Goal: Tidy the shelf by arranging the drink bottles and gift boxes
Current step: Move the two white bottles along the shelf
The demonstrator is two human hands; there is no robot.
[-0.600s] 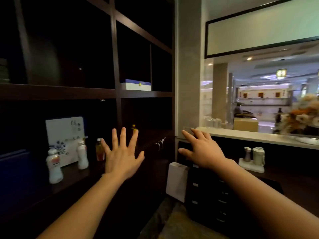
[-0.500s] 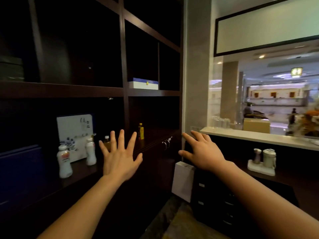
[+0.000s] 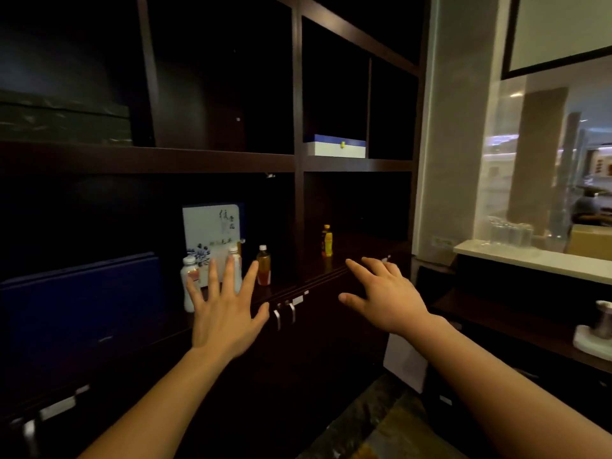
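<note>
From your head camera, both of your hands are raised in front of the dark wooden shelf (image 3: 149, 159), empty and holding nothing. Your left hand (image 3: 225, 313) has its fingers spread wide, palm away from you, and it partly covers two white bottles: the nearer white bottle (image 3: 188, 279) shows just to the left of your fingers, and the second white bottle (image 3: 233, 260) peeks out between them. Just right of your left hand stands an amber bottle with a white cap (image 3: 264, 265), upright on the lower shelf board. Behind these bottles a white gift box with blue flowers and dark writing (image 3: 212, 233) stands upright against the back. To the left in the same compartment lies a large dark blue box (image 3: 82, 293). In the next compartment to the right, a small yellow bottle (image 3: 327, 240) stands alone, well apart from the others. Your right hand (image 3: 384, 296) is loosely opened, fingers pointing left towards the shelf edge below that yellow bottle, touching nothing that you can see. One level up, a flat white box with a blue lid (image 3: 335, 146) rests on the shelf board. Top left, a dark green box (image 3: 63, 120) sits in shadow.
</note>
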